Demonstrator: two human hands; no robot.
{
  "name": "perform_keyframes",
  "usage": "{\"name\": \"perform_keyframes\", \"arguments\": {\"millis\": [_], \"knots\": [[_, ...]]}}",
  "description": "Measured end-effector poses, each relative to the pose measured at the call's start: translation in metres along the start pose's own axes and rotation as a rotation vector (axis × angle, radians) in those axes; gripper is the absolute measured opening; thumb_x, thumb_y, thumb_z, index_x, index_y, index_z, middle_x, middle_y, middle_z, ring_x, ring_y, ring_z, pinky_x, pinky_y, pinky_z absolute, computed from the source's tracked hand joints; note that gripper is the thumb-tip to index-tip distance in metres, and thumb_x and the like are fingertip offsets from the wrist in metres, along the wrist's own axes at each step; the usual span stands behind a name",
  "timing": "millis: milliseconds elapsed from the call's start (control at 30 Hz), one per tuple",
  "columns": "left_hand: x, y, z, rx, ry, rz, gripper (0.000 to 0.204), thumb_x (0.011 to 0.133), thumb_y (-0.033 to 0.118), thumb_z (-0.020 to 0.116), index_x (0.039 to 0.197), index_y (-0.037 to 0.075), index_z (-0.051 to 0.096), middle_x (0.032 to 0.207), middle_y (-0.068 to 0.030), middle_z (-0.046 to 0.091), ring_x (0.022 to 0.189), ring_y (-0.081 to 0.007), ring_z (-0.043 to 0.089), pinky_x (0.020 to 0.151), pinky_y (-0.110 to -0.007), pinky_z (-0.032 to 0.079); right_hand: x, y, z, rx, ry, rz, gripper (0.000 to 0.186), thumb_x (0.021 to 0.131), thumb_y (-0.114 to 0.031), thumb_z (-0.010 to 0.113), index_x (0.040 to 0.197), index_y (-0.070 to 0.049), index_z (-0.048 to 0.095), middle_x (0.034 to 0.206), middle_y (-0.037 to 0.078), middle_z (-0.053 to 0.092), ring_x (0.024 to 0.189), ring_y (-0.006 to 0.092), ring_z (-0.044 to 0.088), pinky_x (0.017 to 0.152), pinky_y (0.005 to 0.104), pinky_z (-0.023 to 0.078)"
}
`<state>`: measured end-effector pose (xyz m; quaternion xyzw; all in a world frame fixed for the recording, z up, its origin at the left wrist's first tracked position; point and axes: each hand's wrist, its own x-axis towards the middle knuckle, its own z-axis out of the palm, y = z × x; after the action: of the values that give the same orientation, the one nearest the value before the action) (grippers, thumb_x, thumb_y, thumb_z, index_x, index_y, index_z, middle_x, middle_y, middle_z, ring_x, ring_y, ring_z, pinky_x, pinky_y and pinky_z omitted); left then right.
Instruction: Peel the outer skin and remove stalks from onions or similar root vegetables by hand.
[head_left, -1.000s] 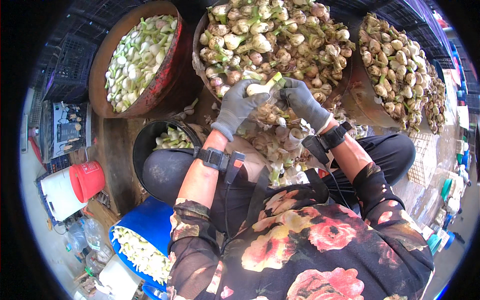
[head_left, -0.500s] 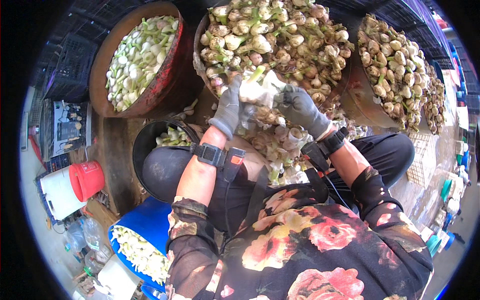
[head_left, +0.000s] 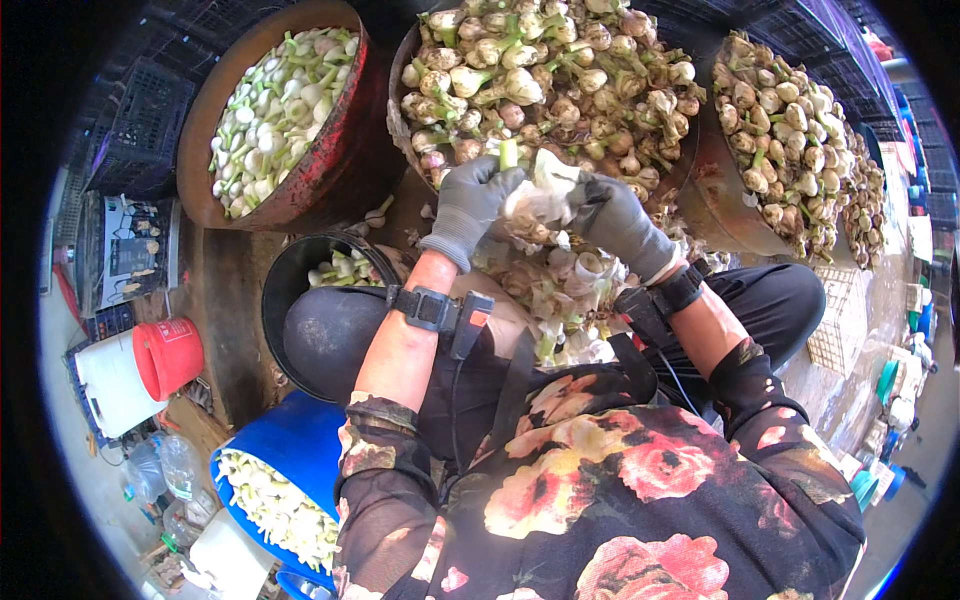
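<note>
In a grey work glove, my left hand [head_left: 468,208] is closed around a garlic bulb, mostly hidden by the fingers. Its cut green stem [head_left: 509,153] sticks up above them. My right hand [head_left: 622,226], gloved alike, pinches the white papery garlic skin [head_left: 545,200] hanging between the two hands. Below both hands lies a heap of peeled garlic skins [head_left: 570,285] in front of my crossed legs. Just beyond them stands a big tub [head_left: 397,110] heaped with soil-stained, unpeeled garlic bulbs [head_left: 560,75].
A rusty red drum [head_left: 340,125] of clean white garlic stands far left. Near my left knee is a black bucket [head_left: 275,330] with some bulbs; a blue tub [head_left: 315,440] of cut pieces lies below it. More unpeeled garlic [head_left: 790,130] is piled right. A white crate [head_left: 838,315] sits beside my right knee.
My left hand has turned and wrapped further over the bulb, covering the white part that showed before. The skin now hangs looser between the hands, and my right hand has shifted slightly right.
</note>
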<state>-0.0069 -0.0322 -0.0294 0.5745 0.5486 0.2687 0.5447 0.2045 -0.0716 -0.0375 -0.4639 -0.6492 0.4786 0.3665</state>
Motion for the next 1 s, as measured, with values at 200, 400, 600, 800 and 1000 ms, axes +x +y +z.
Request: {"name": "perform_keyframes", "arguments": {"millis": [200, 400, 600, 800, 1000], "knots": [[-0.002, -0.003, -0.01, -0.769, -0.178, 0.065, 0.036, 0.085, 0.025, 0.059, 0.105, -0.004, 0.057, 0.093, -0.0043, 0.062, 0.081, -0.0104, 0.057, 0.073, -0.023, 0.047, -0.008, 0.023, -0.006, 0.416, 0.255, 0.384, 0.006, 0.076, -0.008, 0.056, 0.075, -0.002, 0.056, 0.072, 0.001, 0.058, 0.061, 0.0116, 0.052, 0.057, 0.0246, 0.045], [0.006, -0.011, -0.022, -1.474, -0.168, -0.131, 0.027, 0.085, 0.02, 0.057, 0.105, 0.001, 0.055, 0.097, -0.0091, 0.062, 0.088, -0.0194, 0.06, 0.078, -0.03, 0.049, -0.036, -0.014, -0.012, -0.6, 0.026, -0.305, 0.009, 0.077, -0.004, 0.051, 0.068, -0.005, 0.051, 0.068, 0.006, 0.054, 0.061, 0.0207, 0.054, 0.057, 0.029, 0.045], [0.014, -0.03, -0.024, -1.42, 0.226, -0.249, 0.019, 0.085, 0.017, 0.057, 0.1, 0.007, 0.057, 0.093, -0.0028, 0.063, 0.084, -0.0151, 0.06, 0.065, -0.026, 0.049, -0.046, -0.031, -0.001, 0.006, 0.048, 0.013, 0.019, 0.078, -0.007, 0.054, 0.095, -0.002, 0.059, 0.078, 0.012, 0.06, 0.069, 0.0226, 0.057, 0.062, 0.0303, 0.046], [0.008, -0.02, -0.016, -1.028, 0.293, -0.235, 0.016, 0.079, 0.018, 0.065, 0.088, 0.005, 0.062, 0.081, -0.0036, 0.064, 0.064, -0.0118, 0.06, 0.052, -0.023, 0.047, -0.022, -0.048, 0.02, -0.903, -0.562, 0.365, 0.032, 0.077, -0.03, 0.06, 0.1, -0.008, 0.059, 0.089, 0.015, 0.063, 0.081, 0.0257, 0.06, 0.072, 0.0345, 0.045], [0.005, -0.006, -0.002, -0.521, 0.372, -0.025, 0.02, 0.075, 0.021, 0.07, 0.084, 0.004, 0.064, 0.072, 0.0003, 0.061, 0.058, -0.0055, 0.052, 0.052, -0.022, 0.043, 0.023, -0.048, 0.025, -0.401, -0.097, 0.523, 0.04, 0.076, -0.044, 0.061, 0.092, -0.006, 0.061, 0.079, 0.017, 0.063, 0.078, 0.03, 0.061, 0.07, 0.0381, 0.046]]}}
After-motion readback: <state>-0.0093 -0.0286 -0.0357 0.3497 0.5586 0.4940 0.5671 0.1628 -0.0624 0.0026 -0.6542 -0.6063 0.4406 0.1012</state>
